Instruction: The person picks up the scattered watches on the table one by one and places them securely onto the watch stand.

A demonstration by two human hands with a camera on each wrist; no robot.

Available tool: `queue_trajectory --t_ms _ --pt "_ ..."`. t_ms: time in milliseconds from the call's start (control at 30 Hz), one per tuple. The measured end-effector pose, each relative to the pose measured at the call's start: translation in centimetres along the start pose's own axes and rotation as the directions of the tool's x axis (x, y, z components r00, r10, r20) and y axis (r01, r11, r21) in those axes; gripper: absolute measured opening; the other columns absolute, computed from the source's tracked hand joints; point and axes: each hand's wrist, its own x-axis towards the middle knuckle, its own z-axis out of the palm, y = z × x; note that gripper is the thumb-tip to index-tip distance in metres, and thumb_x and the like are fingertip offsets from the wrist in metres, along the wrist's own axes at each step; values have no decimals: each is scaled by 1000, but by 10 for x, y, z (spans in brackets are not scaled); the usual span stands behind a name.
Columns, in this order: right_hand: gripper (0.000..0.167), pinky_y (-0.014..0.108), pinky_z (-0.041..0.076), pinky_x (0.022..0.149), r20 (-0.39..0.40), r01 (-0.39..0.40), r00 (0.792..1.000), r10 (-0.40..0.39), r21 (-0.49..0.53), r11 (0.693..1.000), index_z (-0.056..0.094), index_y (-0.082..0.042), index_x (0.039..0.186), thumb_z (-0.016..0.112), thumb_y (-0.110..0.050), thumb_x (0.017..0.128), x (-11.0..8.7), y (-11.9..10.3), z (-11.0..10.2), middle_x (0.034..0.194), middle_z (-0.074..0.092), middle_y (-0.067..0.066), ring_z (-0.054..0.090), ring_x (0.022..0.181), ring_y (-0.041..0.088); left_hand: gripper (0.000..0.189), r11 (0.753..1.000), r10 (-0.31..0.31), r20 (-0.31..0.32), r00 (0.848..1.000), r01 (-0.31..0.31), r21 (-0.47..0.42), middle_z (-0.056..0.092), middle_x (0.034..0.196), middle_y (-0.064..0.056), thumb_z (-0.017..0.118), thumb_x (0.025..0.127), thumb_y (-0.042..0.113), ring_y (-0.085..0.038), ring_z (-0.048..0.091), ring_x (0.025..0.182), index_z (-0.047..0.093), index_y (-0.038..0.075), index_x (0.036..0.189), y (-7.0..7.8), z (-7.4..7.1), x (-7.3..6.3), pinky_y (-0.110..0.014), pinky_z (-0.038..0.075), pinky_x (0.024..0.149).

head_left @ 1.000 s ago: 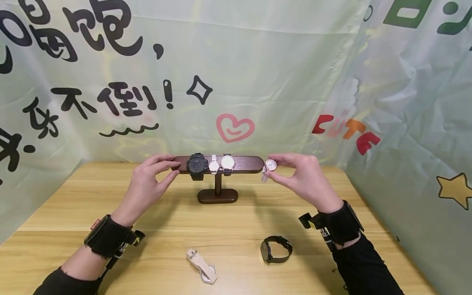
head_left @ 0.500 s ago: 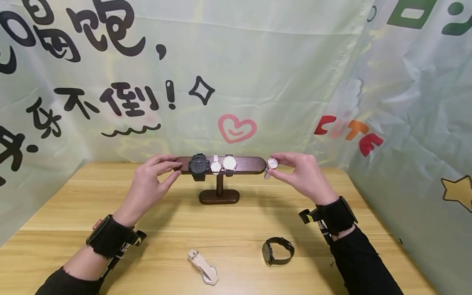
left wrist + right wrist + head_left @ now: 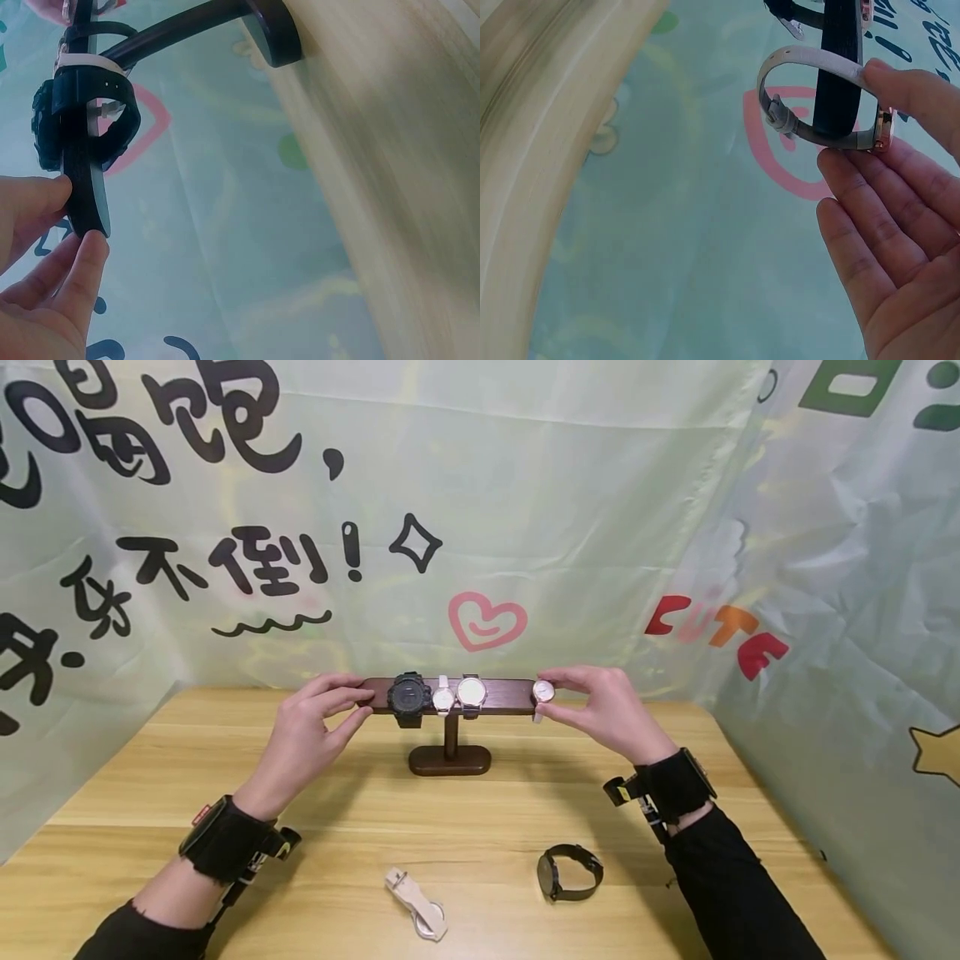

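My left hand (image 3: 303, 727) pinches the left end of a dark wooden watch stand's bar (image 3: 510, 695), thumb on one side and fingers on the other. At the bar's right end, my right hand (image 3: 611, 710) holds a small rose-gold watch (image 3: 543, 692) between thumb and fingers. In the right wrist view its buckled pale strap (image 3: 802, 54) loops around the bar's tip. Along the bar sit a chunky black watch (image 3: 408, 695), a small white-strapped watch (image 3: 443, 699) and a white-dial watch (image 3: 472, 692) with a dark strap.
Nearer on the wooden table (image 3: 315, 877) lie a beige-strapped watch (image 3: 416, 903), dial down, and a black watch (image 3: 570, 872) on its side. The stand's base (image 3: 450, 761) rests farther back. A printed cloth (image 3: 585, 527) hangs behind and at the right.
My right hand has moved left with the rose-gold watch, from just off the bar's right end onto its tip. The left hand keeps its hold on the bar.
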Motion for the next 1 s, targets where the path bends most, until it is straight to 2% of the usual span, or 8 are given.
queue_trajectory --t_ms 633,867,1000 --pt "49 54 56 112 61 25 998 -24 -4 1000 74 -13 137 87 -31 93 12 -4 3 137 75 10 68 132 34 20 1000 11 -10 1000 -11 -11 75 122 -14 84 91 3 -33 75 110 83 3 111 -1 0 0 -40 64 88" --pt "51 53 53 116 77 41 996 -42 13 999 74 -14 136 89 -31 90 17 -7 7 136 75 8 66 135 32 19 1000 14 -8 1000 -14 -26 75 122 -14 84 91 3 -33 75 110 82 3 110 -2 1 0 -38 65 88" --pt "51 52 52 118 75 58 995 -59 16 998 74 -13 135 89 -30 90 19 -10 11 136 75 8 65 137 31 19 999 10 -8 1000 -10 -37 75 122 -15 84 91 2 -33 75 110 82 2 110 -2 1 0 -41 66 87"
